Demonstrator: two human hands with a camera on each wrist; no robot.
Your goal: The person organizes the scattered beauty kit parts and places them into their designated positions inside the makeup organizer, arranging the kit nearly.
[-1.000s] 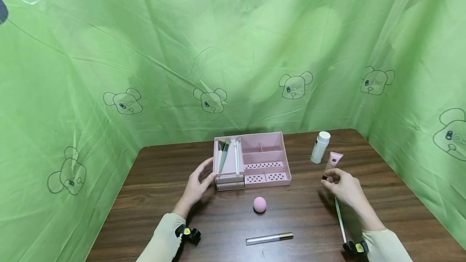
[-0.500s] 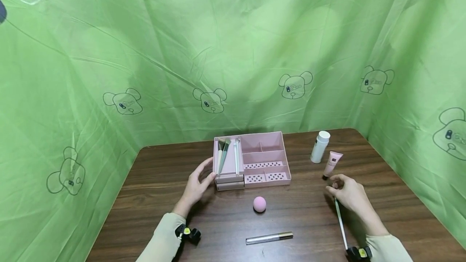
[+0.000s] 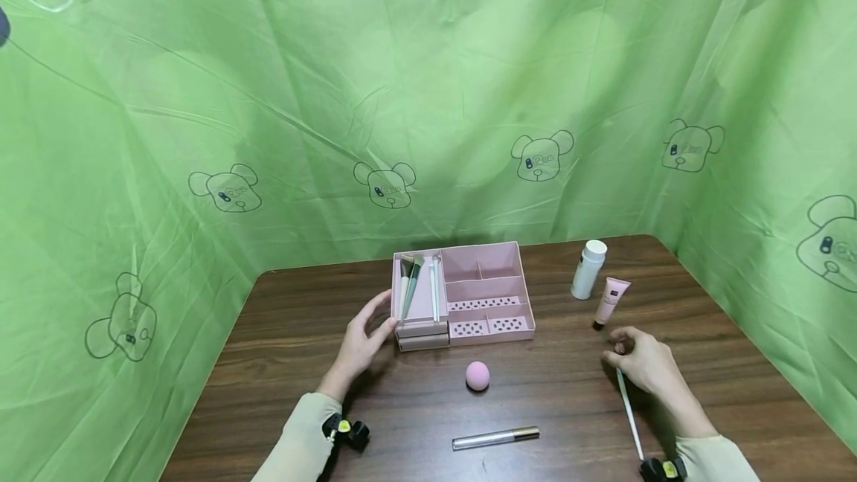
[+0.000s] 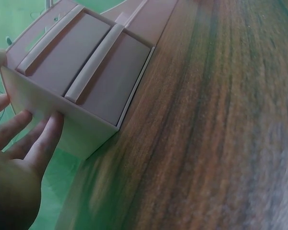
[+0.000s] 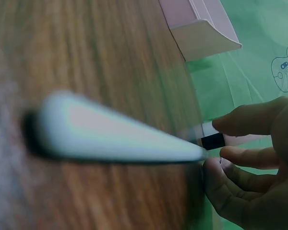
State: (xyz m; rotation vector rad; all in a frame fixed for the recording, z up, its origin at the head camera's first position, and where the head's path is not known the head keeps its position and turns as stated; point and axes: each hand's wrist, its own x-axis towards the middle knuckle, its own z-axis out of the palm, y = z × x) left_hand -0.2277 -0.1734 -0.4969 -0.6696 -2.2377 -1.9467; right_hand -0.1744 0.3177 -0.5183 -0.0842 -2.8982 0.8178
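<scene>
My left hand [image 3: 361,344] rests against the left side of a pink cosmetics organizer [image 3: 489,253]. In the left wrist view its fingers [image 4: 50,136] touch the side wall, beside two drawer fronts. My right hand [image 3: 646,363] is low over the table at the far end of a slim pale stick [image 3: 629,415], which resembles the brush handles in the organizer. The right wrist view shows the stick's tip right at the loosely bent fingertips, the thumb [image 5: 240,120] held apart from them. Just beyond stands a pink tube [image 3: 611,300] on its black cap.
Several makeup brushes [image 3: 411,288] lie in the organizer's left tray. A white bottle [image 3: 589,270] stands behind the tube. A pink sponge ball [image 3: 477,376] and a silver-and-gold cosmetic tube [image 3: 495,438] lie in front on the wooden table [image 3: 301,318]. Green fabric [image 3: 321,95] encloses the table.
My right hand has let go of the pink tube, leaving it standing, and drawn back toward me to the stick's end. My left hand stays at the organizer.
</scene>
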